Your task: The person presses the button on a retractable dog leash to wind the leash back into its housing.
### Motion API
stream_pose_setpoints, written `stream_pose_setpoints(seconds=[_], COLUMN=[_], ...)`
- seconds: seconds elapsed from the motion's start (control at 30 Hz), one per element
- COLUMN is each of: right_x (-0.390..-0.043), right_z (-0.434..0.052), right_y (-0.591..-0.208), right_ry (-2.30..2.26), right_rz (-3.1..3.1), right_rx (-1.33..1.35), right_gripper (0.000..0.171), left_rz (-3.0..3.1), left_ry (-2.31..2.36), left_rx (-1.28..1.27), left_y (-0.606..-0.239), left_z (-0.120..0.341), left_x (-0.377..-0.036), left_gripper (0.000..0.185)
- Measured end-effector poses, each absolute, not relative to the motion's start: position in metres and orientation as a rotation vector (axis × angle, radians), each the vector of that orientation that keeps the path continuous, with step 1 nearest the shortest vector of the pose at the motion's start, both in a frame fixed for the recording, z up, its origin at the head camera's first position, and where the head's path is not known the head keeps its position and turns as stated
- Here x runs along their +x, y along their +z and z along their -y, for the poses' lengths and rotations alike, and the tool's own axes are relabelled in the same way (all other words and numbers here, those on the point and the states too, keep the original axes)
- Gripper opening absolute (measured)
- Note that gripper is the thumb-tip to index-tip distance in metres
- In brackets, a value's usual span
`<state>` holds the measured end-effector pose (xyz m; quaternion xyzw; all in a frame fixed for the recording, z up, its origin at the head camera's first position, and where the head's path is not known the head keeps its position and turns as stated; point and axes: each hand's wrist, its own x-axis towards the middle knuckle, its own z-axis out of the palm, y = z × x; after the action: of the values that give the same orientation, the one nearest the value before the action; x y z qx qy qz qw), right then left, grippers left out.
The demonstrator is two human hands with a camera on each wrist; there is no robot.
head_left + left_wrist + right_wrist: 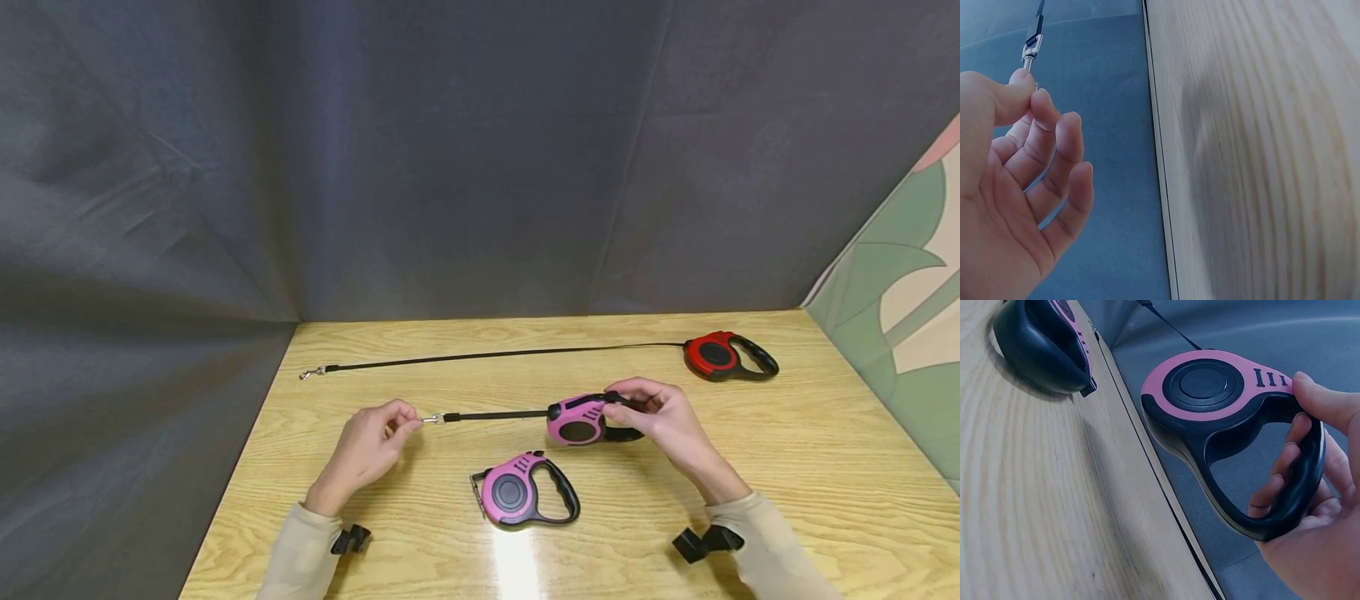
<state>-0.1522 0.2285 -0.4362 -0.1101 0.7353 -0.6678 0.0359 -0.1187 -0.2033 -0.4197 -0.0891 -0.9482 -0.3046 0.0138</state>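
My right hand (pixel 660 417) grips the black handle of a pink retractable dog leash (pixel 581 419), held above the table. Its fingers pass through the handle loop in the right wrist view, the thumb near the top of the pink case (pixel 1254 369). A short stretch of black strap (pixel 498 414) runs left from the case. At the strap's end, my left hand (pixel 375 442) pinches the metal snap hook (pixel 432 418) between thumb and forefinger; its other fingers are loosely bent in the left wrist view. A second pink leash (pixel 510 493) lies on the table between the hands.
Behind, a red retractable leash (pixel 711 356) lies at the right, its black strap (pixel 495 355) drawn out leftward to a metal hook (pixel 311 372). The wooden table (pixel 810 433) meets a grey cloth backdrop (pixel 480 183) at back and left. A leaf-patterned fabric (pixel 911 333) borders the right.
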Motion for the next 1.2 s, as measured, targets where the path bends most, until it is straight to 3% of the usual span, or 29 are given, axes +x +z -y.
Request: stream_pose_setpoints(seconds=[1.2], right_x=[-0.152], right_z=[-0.223], right_y=[-0.439], right_ry=[-2.042], right_rz=[-2.247], right_rx=[-0.369], right_gripper=[0.021], left_rz=[2.922], left_ry=[-0.99], left_rx=[-0.339], left_y=[-0.423], left_z=[0.193], left_x=[-0.116], left_gripper=[0.009])
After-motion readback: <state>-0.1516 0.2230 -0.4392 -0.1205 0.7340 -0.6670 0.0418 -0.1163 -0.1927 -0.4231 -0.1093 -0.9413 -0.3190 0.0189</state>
